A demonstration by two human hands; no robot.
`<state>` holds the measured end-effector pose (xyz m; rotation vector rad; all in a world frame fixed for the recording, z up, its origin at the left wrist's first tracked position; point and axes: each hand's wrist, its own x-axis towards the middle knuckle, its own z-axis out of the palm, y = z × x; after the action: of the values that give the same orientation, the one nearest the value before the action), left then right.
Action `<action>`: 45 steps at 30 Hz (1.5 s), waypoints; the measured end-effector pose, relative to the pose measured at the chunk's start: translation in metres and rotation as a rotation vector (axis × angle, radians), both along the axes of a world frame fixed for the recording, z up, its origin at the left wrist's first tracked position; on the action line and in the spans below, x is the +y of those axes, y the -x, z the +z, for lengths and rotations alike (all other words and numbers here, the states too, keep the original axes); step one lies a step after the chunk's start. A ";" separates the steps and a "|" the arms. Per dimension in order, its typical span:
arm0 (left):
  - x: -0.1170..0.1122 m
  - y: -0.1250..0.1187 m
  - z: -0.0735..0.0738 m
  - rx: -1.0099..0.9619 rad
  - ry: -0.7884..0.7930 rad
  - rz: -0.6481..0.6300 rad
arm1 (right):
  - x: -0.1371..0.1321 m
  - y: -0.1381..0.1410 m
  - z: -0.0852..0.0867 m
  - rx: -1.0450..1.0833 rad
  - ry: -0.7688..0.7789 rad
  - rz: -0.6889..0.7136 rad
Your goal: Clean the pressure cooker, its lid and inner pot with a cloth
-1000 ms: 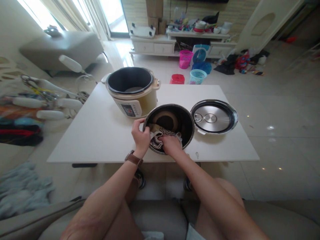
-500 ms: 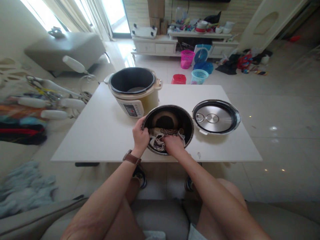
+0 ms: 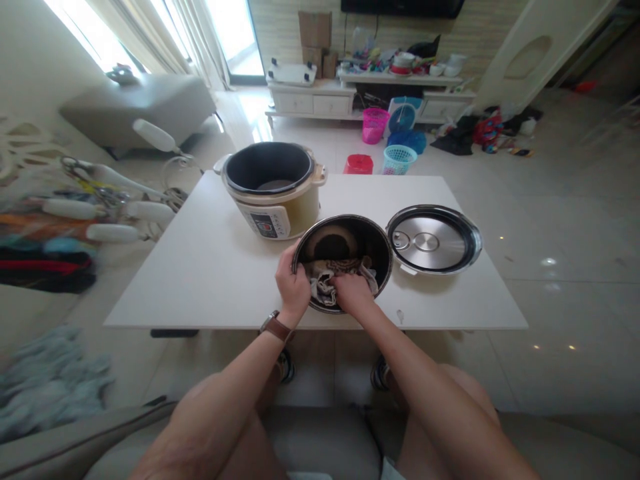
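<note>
Since the last frame, my left hand [image 3: 295,288] and the inner pot [image 3: 350,240] have shifted slightly right. I seem to be wiping the pot's inside; the next move probably calls for a steady rim while I work the cloth [image 3: 323,285] round the wall. The pot tilts toward me at the table's [image 3: 200,280] near edge, right of the cooker [image 3: 295,207]. My left hand clamps its left rim; my right hand [image 3: 355,293] is closed on the bunched cloth inside, fingertips hidden.

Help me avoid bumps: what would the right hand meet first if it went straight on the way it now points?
The right hand would meet the bunched cloth first, then probably the inside of the pot; depth is unclear.
</note>
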<state>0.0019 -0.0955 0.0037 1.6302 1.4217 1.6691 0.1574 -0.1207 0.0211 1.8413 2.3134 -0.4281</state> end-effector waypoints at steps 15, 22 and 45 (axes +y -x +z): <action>0.014 -0.002 -0.002 -0.029 0.013 -0.077 | -0.001 0.000 -0.004 0.022 -0.015 -0.038; 0.014 -0.002 0.000 -0.012 0.049 -0.056 | -0.003 0.000 0.000 0.020 -0.002 -0.049; 0.028 0.015 0.013 0.121 0.076 0.141 | 0.004 0.009 0.012 0.079 0.100 -0.042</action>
<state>-0.0134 -0.0672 0.0165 1.6475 1.6738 1.5932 0.1479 -0.1170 0.0330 1.8612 2.2611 -0.6217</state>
